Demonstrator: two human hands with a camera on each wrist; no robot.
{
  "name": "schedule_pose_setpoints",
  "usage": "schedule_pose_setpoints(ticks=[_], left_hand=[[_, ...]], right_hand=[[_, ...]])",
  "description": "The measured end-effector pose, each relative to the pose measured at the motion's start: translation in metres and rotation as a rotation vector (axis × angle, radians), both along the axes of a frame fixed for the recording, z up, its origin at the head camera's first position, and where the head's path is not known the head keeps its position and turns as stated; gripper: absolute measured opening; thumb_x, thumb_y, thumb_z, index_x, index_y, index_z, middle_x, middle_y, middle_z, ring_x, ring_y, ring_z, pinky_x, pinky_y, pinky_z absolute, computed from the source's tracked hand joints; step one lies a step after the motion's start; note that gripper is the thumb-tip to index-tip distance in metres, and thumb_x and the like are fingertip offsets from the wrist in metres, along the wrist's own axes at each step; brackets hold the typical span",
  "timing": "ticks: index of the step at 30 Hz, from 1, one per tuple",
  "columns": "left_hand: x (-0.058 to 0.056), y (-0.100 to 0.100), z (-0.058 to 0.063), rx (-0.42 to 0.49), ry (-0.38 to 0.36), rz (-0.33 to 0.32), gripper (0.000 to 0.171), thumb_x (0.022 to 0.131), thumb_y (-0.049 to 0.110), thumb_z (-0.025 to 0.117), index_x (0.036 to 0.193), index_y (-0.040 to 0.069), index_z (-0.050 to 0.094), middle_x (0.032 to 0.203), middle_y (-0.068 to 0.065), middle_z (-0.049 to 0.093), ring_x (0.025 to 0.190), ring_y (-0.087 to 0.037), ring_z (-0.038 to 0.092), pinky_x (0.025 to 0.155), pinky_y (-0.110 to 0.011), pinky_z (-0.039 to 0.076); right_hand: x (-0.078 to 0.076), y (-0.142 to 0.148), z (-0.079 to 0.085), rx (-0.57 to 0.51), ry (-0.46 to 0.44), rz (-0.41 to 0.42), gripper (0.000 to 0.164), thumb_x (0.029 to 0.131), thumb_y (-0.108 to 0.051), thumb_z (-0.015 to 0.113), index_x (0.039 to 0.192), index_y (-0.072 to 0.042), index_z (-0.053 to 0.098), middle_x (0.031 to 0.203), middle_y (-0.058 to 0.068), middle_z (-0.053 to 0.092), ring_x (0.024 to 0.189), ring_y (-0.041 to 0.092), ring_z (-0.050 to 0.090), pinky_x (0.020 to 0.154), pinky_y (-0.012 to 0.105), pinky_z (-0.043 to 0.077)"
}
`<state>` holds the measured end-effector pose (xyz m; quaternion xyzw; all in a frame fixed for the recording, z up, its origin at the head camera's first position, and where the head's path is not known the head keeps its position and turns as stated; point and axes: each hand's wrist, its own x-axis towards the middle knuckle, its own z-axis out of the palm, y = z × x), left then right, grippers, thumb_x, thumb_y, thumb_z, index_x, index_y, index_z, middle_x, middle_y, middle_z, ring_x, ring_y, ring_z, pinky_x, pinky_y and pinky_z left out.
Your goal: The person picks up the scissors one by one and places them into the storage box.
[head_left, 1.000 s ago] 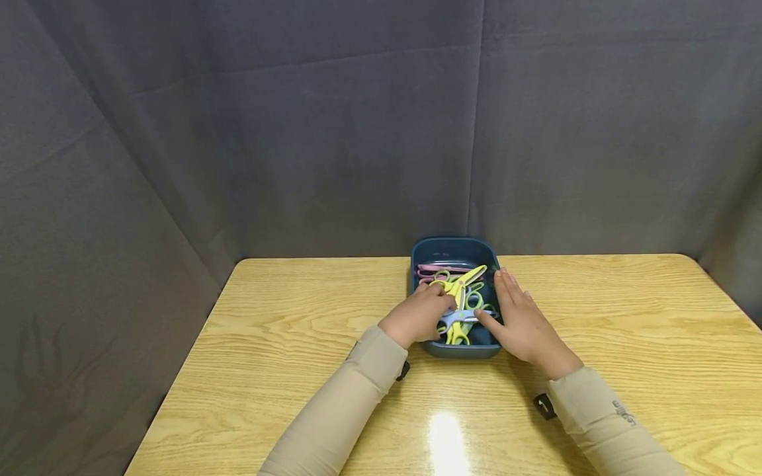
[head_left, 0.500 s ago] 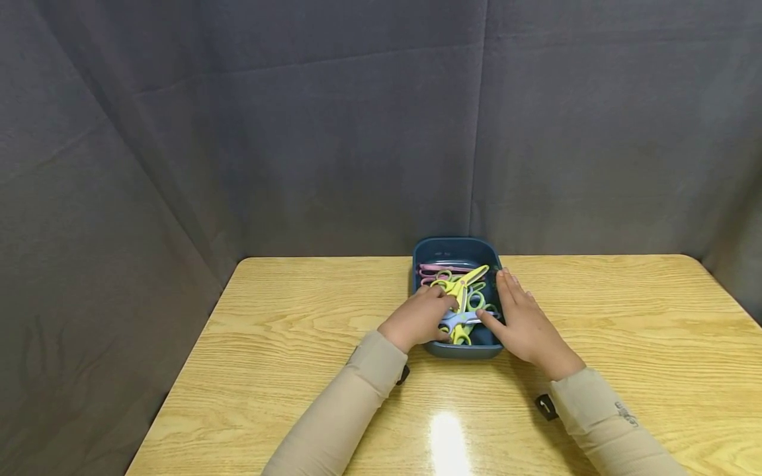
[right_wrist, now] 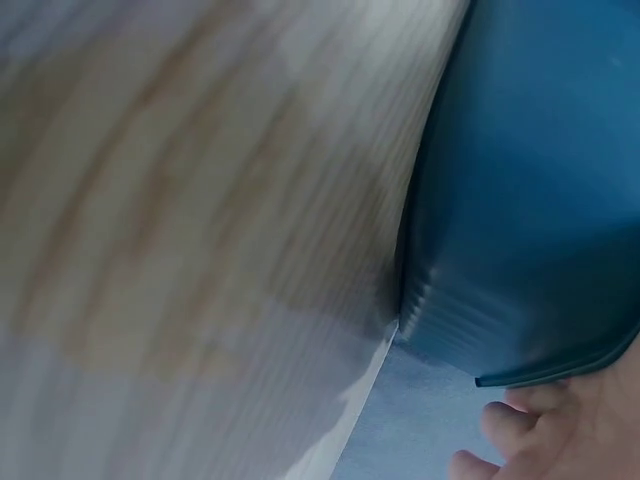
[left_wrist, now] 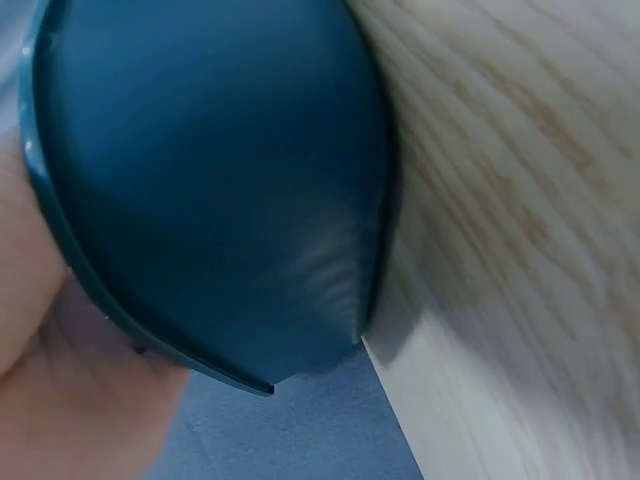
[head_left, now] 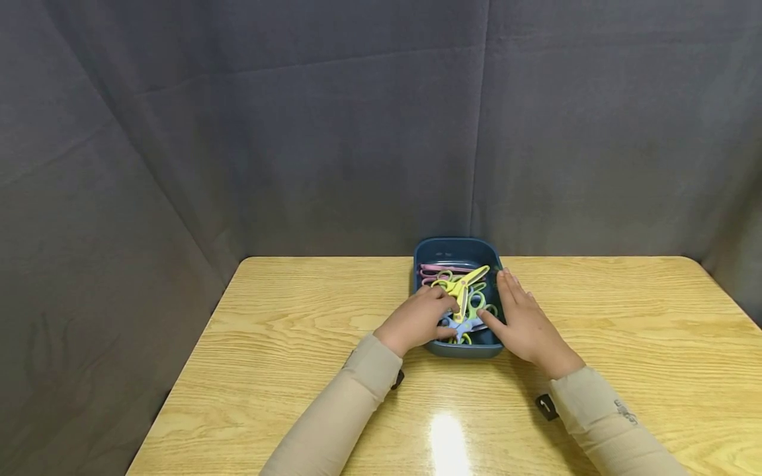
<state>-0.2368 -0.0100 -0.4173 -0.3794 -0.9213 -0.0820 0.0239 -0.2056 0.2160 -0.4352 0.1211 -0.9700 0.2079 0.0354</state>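
Observation:
A dark blue plastic bin (head_left: 464, 352) full of scissors sits at the table's back edge. Yellow scissors (head_left: 463, 288) lie on top of the pile. Nearer the front wall are light blue scissors (head_left: 466, 326). My left hand (head_left: 419, 317) reaches over the left wall, its bent fingers at the yellow scissors and its thumb beside the blue handles; I cannot tell whether it grips either. My right hand (head_left: 526, 324) rests along the right wall with straight fingers, the thumb extended over the rim. Both wrist views show mostly the outer walls of the bin.
Pink scissors (head_left: 437, 270) and green-handled scissors (head_left: 478, 302) lie in the same bin. A wooden table (head_left: 297, 344) spreads around it. Behind hangs a grey curtain (head_left: 357, 145), and another stretch of it runs down the left side.
The light blue scissors have shifted and turned toward the bin's front wall. My left thumb shows farther in beside them. The right hand and the bin have stayed in place.

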Motion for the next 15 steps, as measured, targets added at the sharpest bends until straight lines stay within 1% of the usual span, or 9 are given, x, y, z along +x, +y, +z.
schedule_pose_setpoints(ticks=[4,7,10,12,15], left_hand=[[0.001,-0.003,-0.002,0.013,0.065,0.008,0.034,0.1,0.036,0.065,0.127,0.016,0.067,0.128,-0.002,0.062,0.115,-0.018,0.055,0.101,-0.028,0.046],[0.001,-0.007,-0.005,0.049,0.122,0.02,0.03,0.103,0.031,0.06,0.126,0.014,0.067,0.127,-0.003,0.062,0.115,-0.018,0.055,0.101,-0.028,0.046],[0.001,-0.013,-0.009,0.089,0.177,0.031,0.027,0.104,0.026,0.057,0.125,0.013,0.068,0.126,-0.005,0.062,0.117,-0.02,0.055,0.103,-0.033,0.045],[0.001,-0.019,-0.011,0.096,0.215,0.043,0.027,0.104,0.026,0.056,0.124,0.013,0.068,0.126,-0.005,0.061,0.119,-0.021,0.055,0.104,-0.036,0.045],[-0.001,-0.031,-0.016,0.092,0.281,0.08,0.029,0.104,0.029,0.054,0.127,0.015,0.066,0.129,-0.005,0.061,0.122,-0.022,0.056,0.104,-0.041,0.044]], right_hand=[[0.0,0.001,0.001,-0.009,-0.013,-0.009,0.09,0.104,-0.052,0.047,0.159,0.007,0.007,0.166,0.028,0.006,0.151,0.047,0.01,0.117,0.067,0.011],[-0.001,0.002,0.001,-0.019,-0.024,-0.009,0.09,0.104,-0.053,0.047,0.16,0.004,0.006,0.166,0.027,0.006,0.151,0.049,0.009,0.115,0.07,0.01],[-0.001,0.004,0.001,-0.024,-0.024,0.0,0.088,0.104,-0.053,0.046,0.161,0.001,0.007,0.166,0.028,0.006,0.15,0.05,0.01,0.114,0.071,0.012],[-0.002,0.007,0.002,-0.021,-0.017,0.012,0.086,0.105,-0.054,0.044,0.161,0.0,0.009,0.165,0.029,0.008,0.15,0.05,0.012,0.113,0.073,0.013],[-0.002,0.013,0.005,-0.017,0.0,0.018,0.081,0.105,-0.051,0.044,0.161,-0.001,0.014,0.164,0.03,0.011,0.148,0.051,0.016,0.111,0.074,0.014]])
